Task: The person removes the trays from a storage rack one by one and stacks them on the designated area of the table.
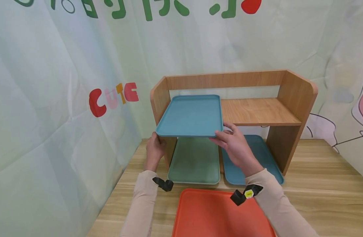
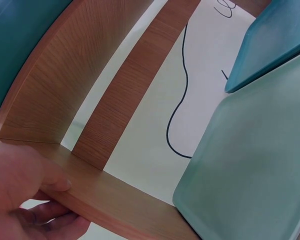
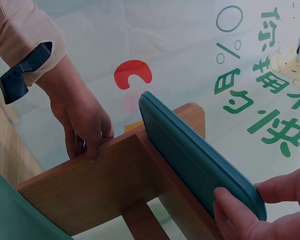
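1. Both hands are apart: the left hand [image 1: 155, 148] grips the front edge of the shelf unit's left side panel [image 1: 159, 95], thumb on one face and fingers curled behind.
2. Between thumb and fingers, the right hand [image 1: 236, 148] pinches the upper blue tray [image 1: 191, 115] at its near right corner.
3. That tray is at the left end of the upper board [image 1: 261, 110], its near edge jutting past the board's front; whether they touch is hard to tell.
4. Below, a green tray [image 1: 196, 161] lies in the left bay and a second blue tray [image 1: 259, 154] in the right one.
5. Towards the near edge of the worktop [image 1: 323, 184], in front of the shelf unit, lies a red tray [image 1: 214, 214]; the unit stands by the far edge.
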`<move>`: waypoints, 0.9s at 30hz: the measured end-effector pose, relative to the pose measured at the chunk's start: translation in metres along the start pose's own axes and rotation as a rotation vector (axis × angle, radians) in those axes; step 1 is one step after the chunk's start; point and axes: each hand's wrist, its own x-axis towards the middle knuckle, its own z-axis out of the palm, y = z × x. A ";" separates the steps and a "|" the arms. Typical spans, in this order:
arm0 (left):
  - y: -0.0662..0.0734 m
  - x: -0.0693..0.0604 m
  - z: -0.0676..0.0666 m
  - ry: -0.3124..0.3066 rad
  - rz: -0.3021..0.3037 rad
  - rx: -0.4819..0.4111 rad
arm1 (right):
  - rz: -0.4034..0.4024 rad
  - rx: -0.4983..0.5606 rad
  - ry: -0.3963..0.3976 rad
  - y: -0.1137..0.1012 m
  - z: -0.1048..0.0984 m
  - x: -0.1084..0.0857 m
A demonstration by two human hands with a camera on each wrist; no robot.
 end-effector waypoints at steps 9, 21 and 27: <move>0.000 0.000 0.000 -0.011 -0.017 -0.006 | 0.009 0.037 0.011 0.001 0.003 0.001; -0.001 -0.001 0.000 0.008 -0.001 0.008 | 0.003 0.082 0.037 0.002 0.005 -0.001; -0.001 0.000 0.002 0.025 0.020 0.013 | 0.007 0.127 0.065 0.002 0.006 -0.004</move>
